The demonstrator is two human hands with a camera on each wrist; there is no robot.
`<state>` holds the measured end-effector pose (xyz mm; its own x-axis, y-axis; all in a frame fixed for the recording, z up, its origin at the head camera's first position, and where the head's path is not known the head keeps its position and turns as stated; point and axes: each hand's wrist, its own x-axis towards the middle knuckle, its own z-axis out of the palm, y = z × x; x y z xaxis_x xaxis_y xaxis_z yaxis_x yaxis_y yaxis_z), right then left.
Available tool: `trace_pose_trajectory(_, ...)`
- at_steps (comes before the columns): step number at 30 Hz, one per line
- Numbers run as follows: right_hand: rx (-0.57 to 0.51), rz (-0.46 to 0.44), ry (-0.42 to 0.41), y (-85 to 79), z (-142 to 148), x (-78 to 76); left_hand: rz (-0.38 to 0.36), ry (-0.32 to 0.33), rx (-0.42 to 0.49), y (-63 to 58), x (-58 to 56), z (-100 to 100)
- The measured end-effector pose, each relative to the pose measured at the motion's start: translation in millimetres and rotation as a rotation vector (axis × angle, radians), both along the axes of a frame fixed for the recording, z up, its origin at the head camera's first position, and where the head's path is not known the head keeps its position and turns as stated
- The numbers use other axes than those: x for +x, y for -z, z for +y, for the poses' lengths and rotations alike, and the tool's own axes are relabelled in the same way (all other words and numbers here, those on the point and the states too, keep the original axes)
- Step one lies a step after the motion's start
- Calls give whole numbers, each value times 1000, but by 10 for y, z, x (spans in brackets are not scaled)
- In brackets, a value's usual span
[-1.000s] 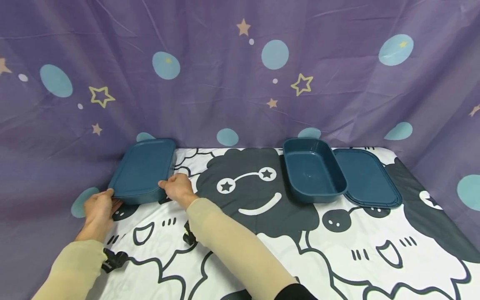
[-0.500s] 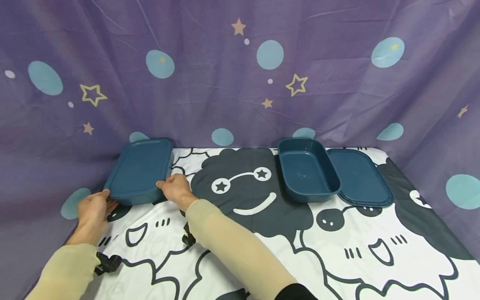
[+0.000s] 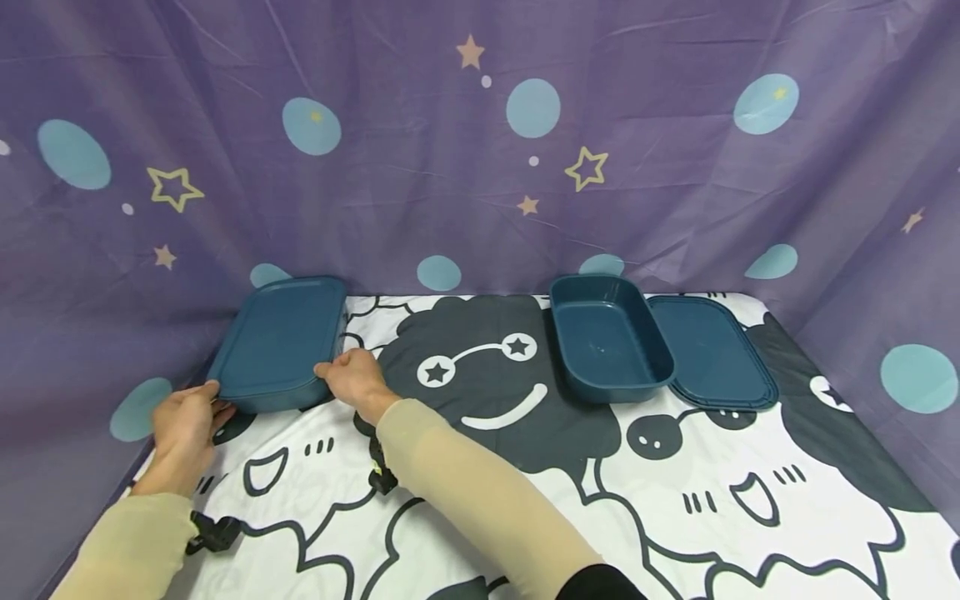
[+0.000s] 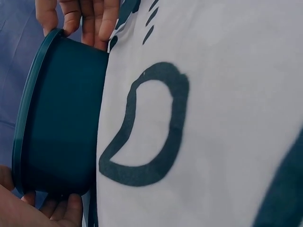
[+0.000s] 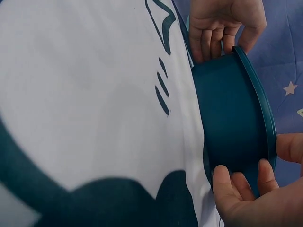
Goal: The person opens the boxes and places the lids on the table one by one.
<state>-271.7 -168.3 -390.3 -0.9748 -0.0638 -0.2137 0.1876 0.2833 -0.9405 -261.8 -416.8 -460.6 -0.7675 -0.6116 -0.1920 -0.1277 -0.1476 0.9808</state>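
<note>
A dark blue rectangular food container [image 3: 277,337] with its lid on sits at the far left of the cloth. My left hand [image 3: 183,429] grips its near left corner, the thumb on the lid's edge and the fingers low along the side. At the near right corner, my right hand [image 3: 356,379] pinches the rim with thumb and fingers. In the left wrist view, the container's front wall [image 4: 64,113] faces the camera between the two hands. The right wrist view has the right hand [image 5: 265,198] at the bottom, its fingers against the wall.
Toward the back right stands an uncovered blue container [image 3: 611,342], nothing inside it. Beside it a loose blue lid [image 3: 712,354] lies partly behind its wall. A cloth with cartoon sheep [image 3: 498,450] covers the table, and a purple curtain [image 3: 420,200] hangs right behind.
The lidded container has slid slightly right against the cloth, with both hands staying at its near corners. The whole head view has shifted a little to the right. The other container and lid rest unmoved.
</note>
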Motion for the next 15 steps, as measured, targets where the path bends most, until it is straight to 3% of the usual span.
trace_pose_trajectory(15,-23,30,4,31,175,-33,-18,-17,-2,1,-18,217)
